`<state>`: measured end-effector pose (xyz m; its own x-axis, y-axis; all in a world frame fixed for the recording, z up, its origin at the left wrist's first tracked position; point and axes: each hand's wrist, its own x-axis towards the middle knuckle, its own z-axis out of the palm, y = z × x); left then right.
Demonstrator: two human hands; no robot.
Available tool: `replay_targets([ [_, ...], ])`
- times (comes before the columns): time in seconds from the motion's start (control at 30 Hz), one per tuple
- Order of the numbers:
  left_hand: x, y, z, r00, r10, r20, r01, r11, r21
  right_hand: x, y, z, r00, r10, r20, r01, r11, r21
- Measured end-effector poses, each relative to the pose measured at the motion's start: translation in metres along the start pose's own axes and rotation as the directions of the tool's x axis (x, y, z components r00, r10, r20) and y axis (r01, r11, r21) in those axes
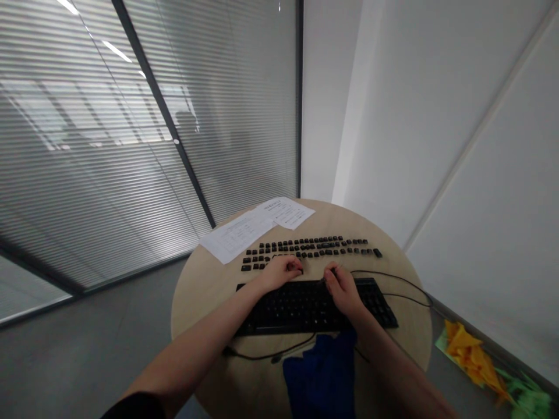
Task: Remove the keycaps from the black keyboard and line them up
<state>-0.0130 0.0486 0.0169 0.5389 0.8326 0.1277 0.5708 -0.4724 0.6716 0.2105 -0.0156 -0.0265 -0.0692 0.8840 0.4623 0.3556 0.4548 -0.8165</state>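
Note:
A black keyboard [288, 311] lies across the front of the round table. Behind it, loose black keycaps [310, 241] stand in several rows. My left hand [282, 272] is closed in a pinch just past the keyboard's back edge, with a small black keycap [301, 271] at its fingertips; it covers part of the front row. Over the keyboard's right half, my right hand [343, 288] is closed around a thin dark tool [322, 281] that points left and down. The tool's exact kind is too small and dark to make out.
Printed sheets of paper [238, 235] lie at the table's back left. A dark blue cloth [323, 375] and a cable [257, 356] lie at the front. Another cable [406, 278] loops at the right edge. Orange and green material [474, 352] lies on the floor by the wall.

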Motion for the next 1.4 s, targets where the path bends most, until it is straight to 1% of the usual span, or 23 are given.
replay_targets([
  [0.07, 0.017, -0.001, 0.003, 0.998, 0.037, -0.047, -0.028, 0.985, 0.173, 0.001, 0.003, 0.0, 0.999, 0.013, -0.044, -0.012, 1.0, 0.013],
  [0.13, 0.033, -0.001, 0.009, 0.995, 0.081, -0.066, -0.051, 0.928, 0.369, 0.002, 0.003, 0.0, 0.998, 0.008, -0.058, -0.007, 1.0, 0.011],
  [0.17, 0.039, -0.001, 0.013, 0.994, 0.093, -0.065, -0.058, 0.91, 0.409, 0.002, 0.002, -0.001, 0.998, 0.001, -0.06, -0.001, 1.0, 0.006],
  [0.23, 0.048, -0.001, 0.021, 0.992, 0.11, -0.057, -0.071, 0.878, 0.473, 0.003, -0.001, -0.002, 0.998, -0.011, -0.061, 0.011, 1.0, -0.008],
  [0.3, 0.052, -0.002, 0.029, 0.992, 0.117, -0.044, -0.08, 0.86, 0.504, 0.004, -0.004, -0.004, 0.998, -0.025, -0.061, 0.024, 1.0, -0.016],
  [0.4, 0.052, -0.006, 0.035, 0.99, 0.139, -0.016, -0.108, 0.835, 0.54, 0.004, -0.008, -0.006, 0.997, -0.042, -0.069, 0.04, 0.999, -0.034],
  [0.53, 0.049, -0.015, 0.037, 0.986, 0.164, -0.007, -0.127, 0.788, 0.602, 0.005, -0.008, -0.006, 0.996, -0.062, -0.066, 0.057, 0.995, -0.083],
  [0.67, 0.049, -0.018, 0.037, 0.987, 0.158, -0.013, -0.114, 0.765, 0.634, 0.005, -0.007, -0.006, 0.996, -0.063, -0.057, 0.058, 0.993, -0.098],
  [0.87, 0.049, -0.017, 0.038, 0.986, 0.16, -0.055, -0.086, 0.756, 0.649, 0.006, -0.011, -0.009, 0.996, -0.063, -0.06, 0.058, 0.994, -0.092],
  [1.03, 0.049, -0.017, 0.037, 0.983, 0.165, -0.076, -0.08, 0.767, 0.636, 0.007, -0.011, -0.008, 0.996, -0.06, -0.07, 0.054, 0.994, -0.091],
  [1.13, 0.048, -0.015, 0.035, 0.984, 0.158, -0.087, -0.071, 0.781, 0.62, 0.006, -0.009, -0.007, 0.998, -0.031, -0.054, 0.027, 0.997, -0.07],
  [1.27, 0.044, -0.006, 0.025, 0.983, 0.149, -0.111, -0.058, 0.815, 0.576, 0.006, -0.008, -0.006, 0.998, -0.012, -0.054, 0.008, 0.998, -0.064],
  [1.33, 0.039, -0.001, 0.015, 0.98, 0.147, -0.136, -0.05, 0.839, 0.542, 0.006, -0.009, -0.007, 0.998, -0.017, -0.059, 0.013, 0.998, -0.062],
  [1.4, 0.031, 0.004, 0.001, 0.976, 0.144, -0.163, -0.045, 0.868, 0.495, 0.006, -0.009, -0.007, 0.998, -0.014, -0.065, 0.01, 0.998, -0.06],
])
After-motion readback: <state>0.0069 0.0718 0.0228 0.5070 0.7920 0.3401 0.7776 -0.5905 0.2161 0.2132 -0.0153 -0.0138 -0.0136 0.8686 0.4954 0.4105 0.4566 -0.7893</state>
